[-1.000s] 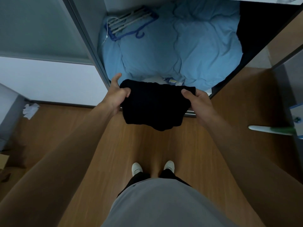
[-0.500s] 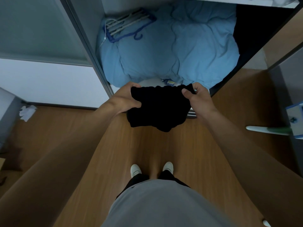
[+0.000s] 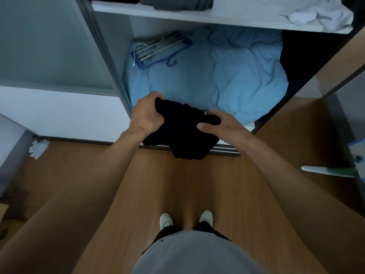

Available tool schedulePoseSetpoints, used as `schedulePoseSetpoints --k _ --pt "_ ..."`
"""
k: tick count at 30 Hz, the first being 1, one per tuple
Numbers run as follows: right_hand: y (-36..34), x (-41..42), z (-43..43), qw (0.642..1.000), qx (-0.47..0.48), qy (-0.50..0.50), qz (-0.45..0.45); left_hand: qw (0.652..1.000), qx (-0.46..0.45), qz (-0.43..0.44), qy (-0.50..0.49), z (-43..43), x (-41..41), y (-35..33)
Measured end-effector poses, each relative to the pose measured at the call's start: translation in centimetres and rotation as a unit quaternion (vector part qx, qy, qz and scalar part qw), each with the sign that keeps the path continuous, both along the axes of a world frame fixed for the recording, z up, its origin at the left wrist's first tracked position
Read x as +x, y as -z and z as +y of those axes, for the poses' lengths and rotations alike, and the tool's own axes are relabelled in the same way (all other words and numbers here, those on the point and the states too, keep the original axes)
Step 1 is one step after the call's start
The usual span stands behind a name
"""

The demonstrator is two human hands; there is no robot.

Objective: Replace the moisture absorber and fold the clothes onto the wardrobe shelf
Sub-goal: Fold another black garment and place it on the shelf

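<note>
- Closing in, the left hand [image 3: 146, 115] and right hand [image 3: 222, 125] grip the black garment [image 3: 181, 135], now bunched smaller than a second ago, in mid-air at the wardrobe's threshold.
- Beyond lies the blue duvet [image 3: 227, 76].
- Farthest, the shelf [image 3: 237, 16] has entered view; placing it there seems next.

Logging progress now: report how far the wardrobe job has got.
Done: folded grey clothes lie on the shelf. In hand: the left hand and right hand grip a bunched black garment. Left: finishing its fold and shelving it. No moisture absorber shows, so that step cannot be judged.
</note>
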State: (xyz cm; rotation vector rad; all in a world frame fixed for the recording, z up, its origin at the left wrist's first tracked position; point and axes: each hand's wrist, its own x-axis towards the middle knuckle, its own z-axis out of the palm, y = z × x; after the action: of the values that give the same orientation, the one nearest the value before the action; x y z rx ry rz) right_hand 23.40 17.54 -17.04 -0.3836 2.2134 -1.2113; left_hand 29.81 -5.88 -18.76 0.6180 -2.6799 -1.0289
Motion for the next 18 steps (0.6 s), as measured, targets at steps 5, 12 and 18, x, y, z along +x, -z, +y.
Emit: schedulePoseSetpoints --k 5,12,18 --pt "-0.4 -1.8 -2.0 0.939 0.275 -0.009 0.207 1.000 -0.008 0.014 0.025 -1.8 -1.3 -2.1" --pt "-3.4 -4.8 -1.7 0.980 -0.126 0.050 0.145 0.994 0.105 -0.026 -0.027 -6.0 -1.4 -4.4" --pt "-4.7 -5.9 -5.3 0.962 -0.242 0.119 0.035 0.936 0.342 0.009 -0.085 -7.5 -1.2 -6.5"
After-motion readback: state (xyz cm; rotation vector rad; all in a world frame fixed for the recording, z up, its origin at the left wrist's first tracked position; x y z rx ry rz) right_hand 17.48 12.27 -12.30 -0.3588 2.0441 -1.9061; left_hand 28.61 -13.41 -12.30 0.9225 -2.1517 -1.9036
